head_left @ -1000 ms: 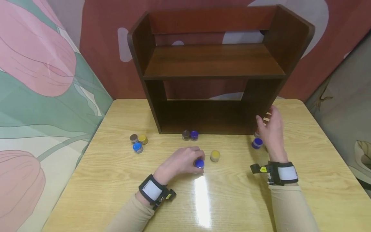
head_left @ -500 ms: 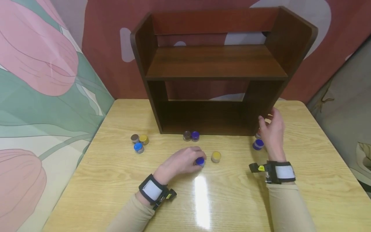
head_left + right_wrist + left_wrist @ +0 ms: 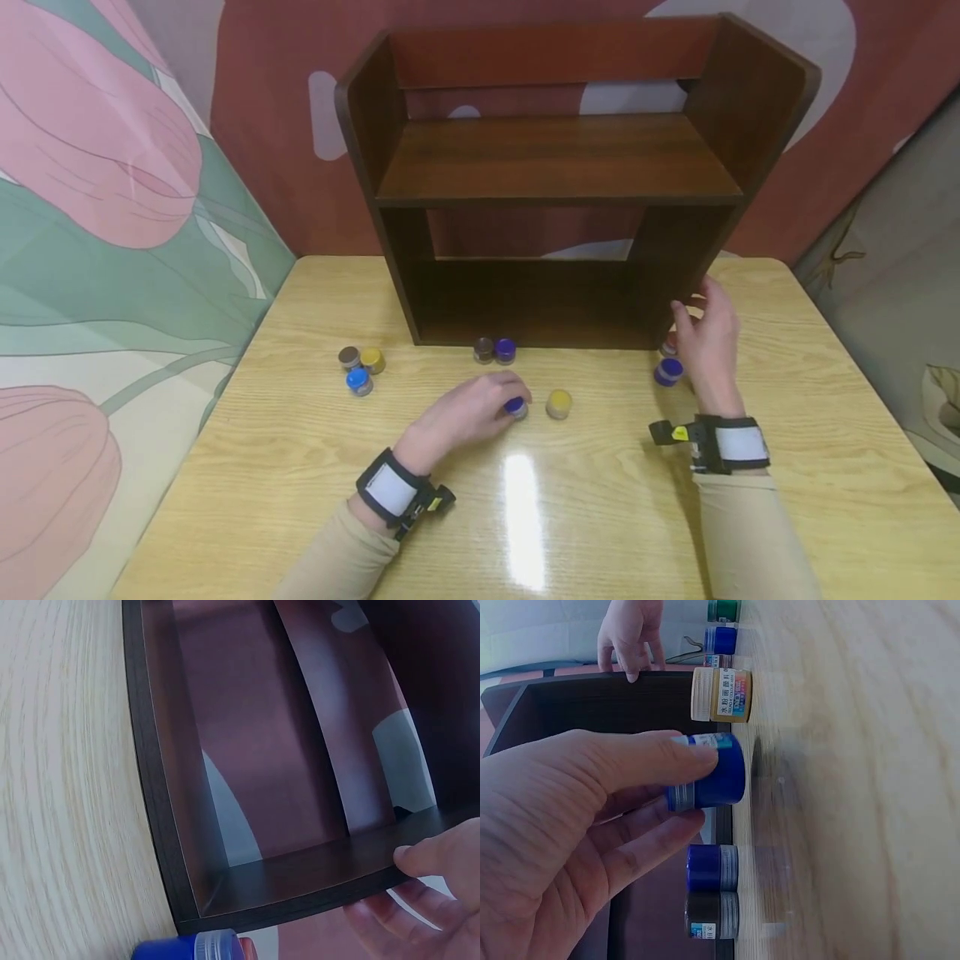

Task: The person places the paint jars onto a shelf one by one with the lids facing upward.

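My left hand (image 3: pixel 468 414) pinches a blue paint jar (image 3: pixel 716 780) between thumb and fingers, low over the table; the jar is partly hidden by the fingers in the head view. Just to its right stands a yellow paint jar (image 3: pixel 558 404). My right hand (image 3: pixel 708 337) grips the right side panel of the dark brown wooden shelf (image 3: pixel 558 200). In the right wrist view its thumb lies on the panel's front edge, with the fingers on the outer side. A dark paint jar (image 3: pixel 483 351) and a purple-blue one (image 3: pixel 506 351) stand side by side at the shelf's front edge.
Brown (image 3: pixel 349 358), yellow (image 3: pixel 372 360) and light blue (image 3: pixel 359 382) jars cluster on the left of the wooden table (image 3: pixel 300 500). Beside the shelf's right front corner sit a blue jar (image 3: pixel 668 372) and a red one (image 3: pixel 670 342). A green jar (image 3: pixel 722 610) shows behind them.
My left hand has moved slightly toward the shelf with the blue paint jar, which now looks more tilted. The right hand stays on the shelf's side panel.
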{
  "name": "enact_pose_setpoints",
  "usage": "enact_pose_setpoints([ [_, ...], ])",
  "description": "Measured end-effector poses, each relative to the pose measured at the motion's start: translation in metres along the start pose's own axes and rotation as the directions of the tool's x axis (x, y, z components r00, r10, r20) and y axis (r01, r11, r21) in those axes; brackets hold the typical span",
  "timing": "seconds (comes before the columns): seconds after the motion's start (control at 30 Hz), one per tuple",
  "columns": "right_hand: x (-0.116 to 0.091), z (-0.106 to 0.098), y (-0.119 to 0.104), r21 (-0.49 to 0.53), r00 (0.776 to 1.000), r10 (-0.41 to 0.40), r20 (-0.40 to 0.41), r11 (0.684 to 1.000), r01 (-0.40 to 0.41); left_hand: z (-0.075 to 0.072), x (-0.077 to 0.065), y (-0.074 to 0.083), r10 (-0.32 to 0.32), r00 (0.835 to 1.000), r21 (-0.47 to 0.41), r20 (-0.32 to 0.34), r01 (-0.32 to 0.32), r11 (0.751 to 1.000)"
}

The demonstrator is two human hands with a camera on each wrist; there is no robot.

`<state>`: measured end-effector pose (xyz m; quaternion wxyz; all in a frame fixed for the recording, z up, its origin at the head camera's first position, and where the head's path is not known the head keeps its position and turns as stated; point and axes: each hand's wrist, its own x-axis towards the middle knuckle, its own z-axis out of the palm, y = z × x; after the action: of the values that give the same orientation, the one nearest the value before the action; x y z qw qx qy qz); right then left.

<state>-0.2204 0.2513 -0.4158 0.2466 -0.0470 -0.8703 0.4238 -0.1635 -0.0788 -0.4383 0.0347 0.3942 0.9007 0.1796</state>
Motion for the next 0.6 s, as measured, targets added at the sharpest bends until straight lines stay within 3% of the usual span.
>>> enact_pose_setpoints([
  [0.3, -0.0006, -0.0003, 0.0004, -0.030, 1.000, -0.013, 0.008, 0.999, 0.013, 0.0028, 0.0017, -0.0017, -0.011, 0.998, 0.032, -0.065, 0.013, 0.999],
  [0.6, -0.0007, -0.0011, 0.0011, -0.026, 1.000, -0.012, 0.017, 1.000, 0.012, 0.0040, 0.0013, -0.0020, -0.002, 0.999, 0.040, -0.039, 0.003, 0.999],
])
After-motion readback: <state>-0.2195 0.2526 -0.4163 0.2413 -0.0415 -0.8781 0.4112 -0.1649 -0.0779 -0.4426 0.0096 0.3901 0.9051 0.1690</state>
